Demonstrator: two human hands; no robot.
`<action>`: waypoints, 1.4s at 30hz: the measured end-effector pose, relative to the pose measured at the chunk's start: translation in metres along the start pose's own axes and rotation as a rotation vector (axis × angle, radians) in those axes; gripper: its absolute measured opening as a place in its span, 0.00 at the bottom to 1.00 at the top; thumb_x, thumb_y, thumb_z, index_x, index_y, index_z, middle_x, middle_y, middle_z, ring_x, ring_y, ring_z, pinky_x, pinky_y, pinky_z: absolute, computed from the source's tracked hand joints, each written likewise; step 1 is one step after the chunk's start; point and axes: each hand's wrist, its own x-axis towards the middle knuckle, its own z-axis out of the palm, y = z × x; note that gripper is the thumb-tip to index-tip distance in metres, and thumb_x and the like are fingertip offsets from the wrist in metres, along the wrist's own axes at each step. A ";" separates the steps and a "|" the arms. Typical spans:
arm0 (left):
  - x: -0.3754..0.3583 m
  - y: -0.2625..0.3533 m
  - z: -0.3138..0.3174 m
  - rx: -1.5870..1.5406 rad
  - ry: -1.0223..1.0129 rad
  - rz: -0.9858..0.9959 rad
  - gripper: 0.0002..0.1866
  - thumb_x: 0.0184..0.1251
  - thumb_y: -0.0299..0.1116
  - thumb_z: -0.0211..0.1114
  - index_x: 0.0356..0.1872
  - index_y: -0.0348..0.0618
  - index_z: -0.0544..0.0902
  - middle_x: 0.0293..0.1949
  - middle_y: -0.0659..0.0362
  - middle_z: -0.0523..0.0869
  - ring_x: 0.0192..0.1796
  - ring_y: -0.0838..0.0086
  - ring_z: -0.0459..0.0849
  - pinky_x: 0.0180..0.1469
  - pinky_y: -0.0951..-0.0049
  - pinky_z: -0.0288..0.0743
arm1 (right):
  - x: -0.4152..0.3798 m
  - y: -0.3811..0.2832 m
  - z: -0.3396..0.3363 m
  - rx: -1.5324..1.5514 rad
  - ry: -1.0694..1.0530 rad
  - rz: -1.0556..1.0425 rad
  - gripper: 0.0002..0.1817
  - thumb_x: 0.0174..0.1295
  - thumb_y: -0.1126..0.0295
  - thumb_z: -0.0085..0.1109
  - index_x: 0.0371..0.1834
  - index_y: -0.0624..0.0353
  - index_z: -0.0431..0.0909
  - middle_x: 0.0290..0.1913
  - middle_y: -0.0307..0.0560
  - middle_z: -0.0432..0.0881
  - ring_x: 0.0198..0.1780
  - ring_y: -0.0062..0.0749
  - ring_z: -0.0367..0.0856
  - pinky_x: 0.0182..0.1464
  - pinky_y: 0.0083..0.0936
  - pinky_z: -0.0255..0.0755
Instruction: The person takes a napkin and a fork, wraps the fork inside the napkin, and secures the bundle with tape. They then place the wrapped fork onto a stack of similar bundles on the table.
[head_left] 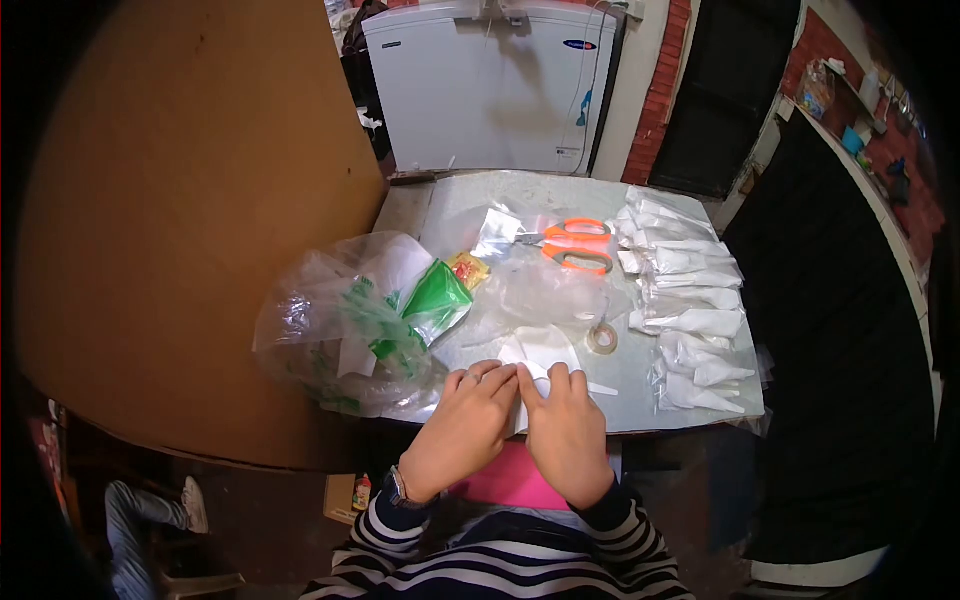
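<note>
My left hand (472,420) and my right hand (565,430) press side by side on a small clear plastic packet with white contents (545,352) at the near edge of the table (440,210). Fingers of both hands are bent over the packet's near end, pinching it. A small roll of clear tape (601,339) lies just right of the packet. Orange-handled scissors (578,245) rest farther back in the middle. A column of filled white packets (690,310) lines the table's right side.
A large clear bag with green and white contents (345,325) sits at the left edge, a green packet (437,297) beside it. A brown board (190,200) stands at left. A white chest freezer (495,85) is behind the table.
</note>
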 end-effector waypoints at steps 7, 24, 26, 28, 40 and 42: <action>0.006 -0.012 -0.013 -0.140 0.075 -0.007 0.26 0.49 0.14 0.57 0.54 0.36 0.79 0.53 0.51 0.80 0.58 0.53 0.76 0.60 0.58 0.70 | -0.002 0.002 0.008 -0.014 0.021 -0.016 0.28 0.49 0.76 0.59 0.59 0.57 0.80 0.41 0.50 0.71 0.43 0.43 0.73 0.39 0.31 0.76; 0.013 -0.038 -0.003 0.004 0.027 0.238 0.18 0.50 0.20 0.63 0.46 0.38 0.83 0.47 0.56 0.81 0.54 0.61 0.78 0.55 0.65 0.72 | -0.001 0.002 -0.001 -0.007 -0.015 -0.032 0.25 0.54 0.69 0.56 0.58 0.61 0.79 0.41 0.48 0.72 0.45 0.40 0.72 0.43 0.29 0.74; 0.015 -0.039 -0.003 0.004 0.035 0.242 0.18 0.50 0.21 0.63 0.45 0.38 0.83 0.46 0.57 0.82 0.52 0.61 0.78 0.54 0.65 0.73 | -0.001 0.002 -0.002 0.021 -0.020 -0.033 0.27 0.52 0.66 0.59 0.58 0.64 0.78 0.42 0.49 0.72 0.46 0.41 0.72 0.43 0.29 0.74; 0.017 -0.039 -0.001 -0.002 0.040 0.248 0.17 0.49 0.20 0.63 0.44 0.39 0.84 0.44 0.57 0.82 0.50 0.60 0.79 0.52 0.65 0.73 | -0.001 0.001 -0.008 0.059 -0.033 -0.033 0.30 0.49 0.63 0.61 0.57 0.67 0.78 0.43 0.51 0.72 0.46 0.42 0.72 0.44 0.29 0.74; 0.033 -0.048 0.003 -0.170 0.065 0.237 0.15 0.49 0.18 0.63 0.41 0.37 0.84 0.36 0.51 0.84 0.44 0.55 0.80 0.47 0.63 0.75 | 0.004 0.005 -0.002 0.098 0.017 0.014 0.19 0.57 0.58 0.67 0.25 0.67 0.84 0.41 0.50 0.72 0.44 0.41 0.75 0.32 0.35 0.77; 0.035 -0.048 0.001 -0.174 0.044 0.223 0.14 0.51 0.18 0.63 0.41 0.37 0.84 0.37 0.51 0.85 0.44 0.54 0.80 0.47 0.62 0.75 | 0.004 0.006 -0.001 0.105 0.036 0.017 0.17 0.58 0.60 0.66 0.25 0.67 0.84 0.41 0.49 0.72 0.43 0.40 0.75 0.31 0.35 0.77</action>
